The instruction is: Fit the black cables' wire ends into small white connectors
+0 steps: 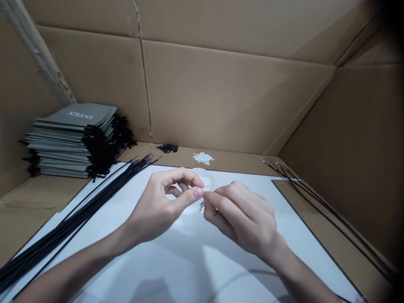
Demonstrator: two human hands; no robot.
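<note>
My left hand (164, 202) and my right hand (243, 214) meet over the middle of a white board (189, 261). The left thumb and forefinger pinch a tiny white piece (204, 190) at the fingertips. The right hand's fingers are pinched around the end of a thin black cord (201, 206), whose frayed tip shows just below the fingertips. A small clear dish (205, 176) holding white bits sits right behind the fingers.
A bundle of long black cords (78, 214) lies along the board's left edge, and a few more cords (315, 198) lie at the right. A stack of grey folded bags (72, 139) stands back left. Small piles of black bits (168, 147) and white bits (203, 158) sit by the cardboard wall.
</note>
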